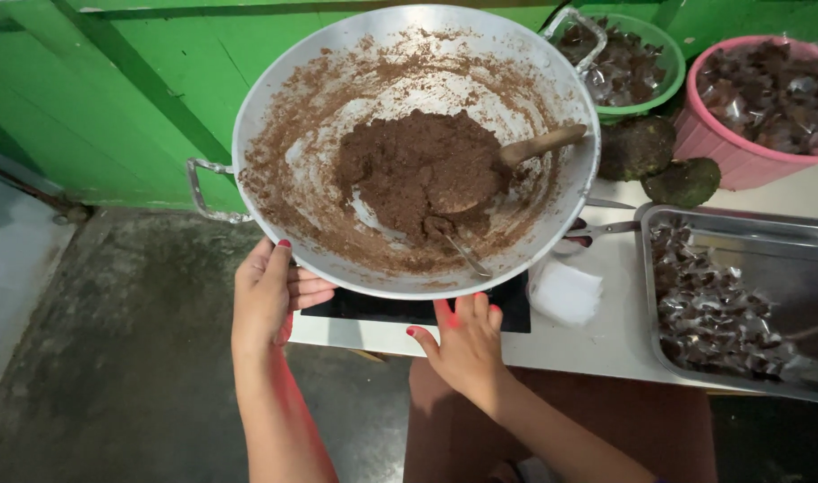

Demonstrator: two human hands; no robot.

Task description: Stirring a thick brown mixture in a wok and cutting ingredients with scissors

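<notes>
Brown paste, silver pan, green wall

The wok (337, 98) is silvery, smeared with brown paste (418, 170). Behind it the wall (159, 98) is bright green; one basket (668, 54) is green, another basket (722, 152) pink. Table (606, 331) white, fingernails red.
</notes>
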